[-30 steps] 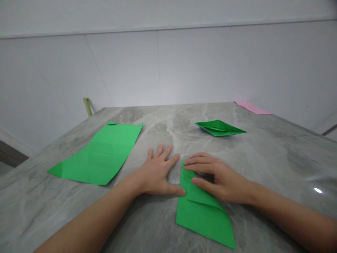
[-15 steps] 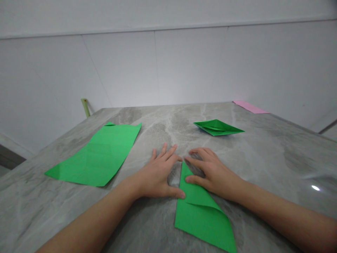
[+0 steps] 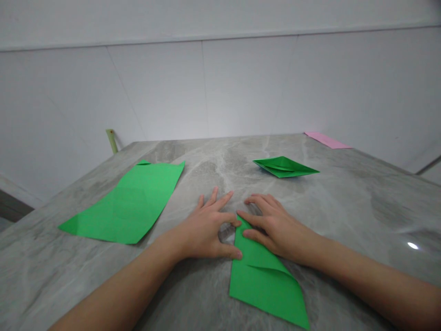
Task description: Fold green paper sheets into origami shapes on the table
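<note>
A folded green paper lies on the grey marble table right in front of me, its far end folded into a point. My left hand rests flat beside the paper, fingers spread, its thumb and forefinger touching the paper's left edge. My right hand lies flat on the paper's folded far end, with its forefinger and thumb pressing it down. Neither hand grips anything.
A flat creased green sheet lies to the left. A folded green paper boat shape sits further back on the right. A pink sheet lies at the table's far right corner. A white wall stands behind the table.
My right hand has slid forward and left along the folded end of the paper, so its fingertips now meet my left hand's. The left hand has shifted slightly.
</note>
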### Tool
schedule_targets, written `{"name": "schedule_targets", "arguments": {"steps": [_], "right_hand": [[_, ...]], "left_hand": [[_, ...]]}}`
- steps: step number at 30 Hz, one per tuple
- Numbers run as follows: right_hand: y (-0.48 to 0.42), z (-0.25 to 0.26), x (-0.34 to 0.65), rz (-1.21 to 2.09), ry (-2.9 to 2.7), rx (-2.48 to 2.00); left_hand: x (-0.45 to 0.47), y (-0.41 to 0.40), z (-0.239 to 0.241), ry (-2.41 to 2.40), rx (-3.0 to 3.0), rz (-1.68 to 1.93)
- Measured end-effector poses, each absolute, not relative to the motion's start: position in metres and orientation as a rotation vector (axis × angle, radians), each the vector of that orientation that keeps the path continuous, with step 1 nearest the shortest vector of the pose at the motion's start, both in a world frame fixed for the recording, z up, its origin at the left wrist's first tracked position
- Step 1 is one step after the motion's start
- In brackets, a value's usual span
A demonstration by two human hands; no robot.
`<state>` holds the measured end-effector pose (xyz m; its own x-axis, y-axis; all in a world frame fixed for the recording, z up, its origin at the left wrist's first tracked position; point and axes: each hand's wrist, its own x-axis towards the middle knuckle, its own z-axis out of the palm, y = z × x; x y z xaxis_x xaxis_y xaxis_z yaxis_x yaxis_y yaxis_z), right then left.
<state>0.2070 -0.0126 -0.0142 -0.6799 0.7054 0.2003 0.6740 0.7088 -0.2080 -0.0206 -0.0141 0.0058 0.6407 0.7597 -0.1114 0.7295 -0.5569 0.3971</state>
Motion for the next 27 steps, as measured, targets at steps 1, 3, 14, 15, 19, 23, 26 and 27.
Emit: {"name": "schedule_targets", "arguments": {"steps": [1, 3, 14, 15, 19, 23, 26, 27], "right_hand": [[-0.013, -0.013, 0.207, 0.172, -2.667, -1.084], [-0.013, -0.011, 0.207, 0.184, -2.694, -1.080], [-0.017, -0.005, 0.209, 0.248, -2.717, -1.058], [-0.017, -0.005, 0.208, 0.246, -2.712, -1.069], [-0.013, -0.013, 0.204, 0.183, -2.677, -1.131], [-0.008, -0.022, 0.200, 0.109, -2.636, -1.151], [-0.005, -0.028, 0.200, 0.097, -2.596, -1.154], [-0.005, -0.030, 0.200, 0.092, -2.581, -1.162]], "left_hand": [[-0.020, -0.015, 0.006, 1.183, 2.456, 0.098], [-0.020, -0.015, 0.007, 1.181, 2.477, 0.091], [-0.015, -0.026, 0.015, 1.039, 2.613, 0.069], [-0.015, -0.027, 0.014, 1.045, 2.625, 0.076], [-0.013, -0.027, 0.011, 1.110, 2.671, 0.107], [-0.013, -0.022, 0.009, 1.154, 2.715, 0.111], [-0.014, -0.017, 0.011, 1.168, 2.712, 0.096], [-0.014, -0.015, 0.011, 1.164, 2.708, 0.093]]}}
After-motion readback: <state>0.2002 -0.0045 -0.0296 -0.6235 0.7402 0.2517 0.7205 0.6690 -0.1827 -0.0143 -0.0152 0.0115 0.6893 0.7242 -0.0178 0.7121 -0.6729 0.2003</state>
